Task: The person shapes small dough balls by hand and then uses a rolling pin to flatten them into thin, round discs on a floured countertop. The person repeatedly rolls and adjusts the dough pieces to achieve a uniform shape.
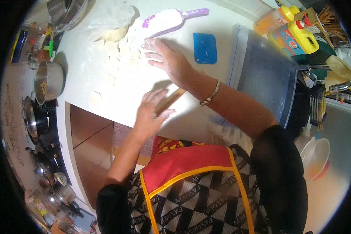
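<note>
My left hand [150, 112] is over the near edge of the white worktop [84, 70], thumb spread from the fingers. A wooden rolling pin [174, 99] lies in the gap between that thumb and the fingers; whether the palm presses on it is hidden. Farther out, my right hand [169, 60] is stretched flat with fingers apart and nothing in it. Its floury fingertips are near several small dough pieces [131, 52] and the mouth of a purple scoop [194, 13] full of white flour. A single flattened dough round [95, 98] lies towards the left edge.
A blue dough scraper [205, 48] lies right of my right hand. Beyond it stands a translucent plastic bin [263, 73]. A clear plastic bag [114, 16] partly covers a larger dough lump [114, 34]. At left, a metal pot [50, 82] holds crumbly food. Yellow-capped bottles [276, 20] stand far right.
</note>
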Available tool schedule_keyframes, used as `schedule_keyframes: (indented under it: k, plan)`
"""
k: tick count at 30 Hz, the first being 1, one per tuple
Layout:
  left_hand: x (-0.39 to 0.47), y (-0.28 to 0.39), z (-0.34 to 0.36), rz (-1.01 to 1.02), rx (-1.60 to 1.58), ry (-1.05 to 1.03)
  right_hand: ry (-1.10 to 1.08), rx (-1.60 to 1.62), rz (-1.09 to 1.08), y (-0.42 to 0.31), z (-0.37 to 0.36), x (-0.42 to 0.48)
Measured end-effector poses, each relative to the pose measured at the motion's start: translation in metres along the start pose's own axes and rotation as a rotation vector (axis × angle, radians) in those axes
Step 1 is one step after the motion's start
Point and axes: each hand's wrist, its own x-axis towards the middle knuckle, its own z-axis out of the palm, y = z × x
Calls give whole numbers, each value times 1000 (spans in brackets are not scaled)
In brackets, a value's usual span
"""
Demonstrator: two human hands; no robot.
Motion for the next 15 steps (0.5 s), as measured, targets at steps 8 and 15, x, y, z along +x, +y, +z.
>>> schedule_keyframes:
  k: [8, 15]
  plan:
    - [34, 72, 11, -223, -1213, -256, 170, 439, -15, -40, 45, 16]
    - [16, 98, 21, -139, -1339, -335, 116, 618, -109, -46, 62, 20]
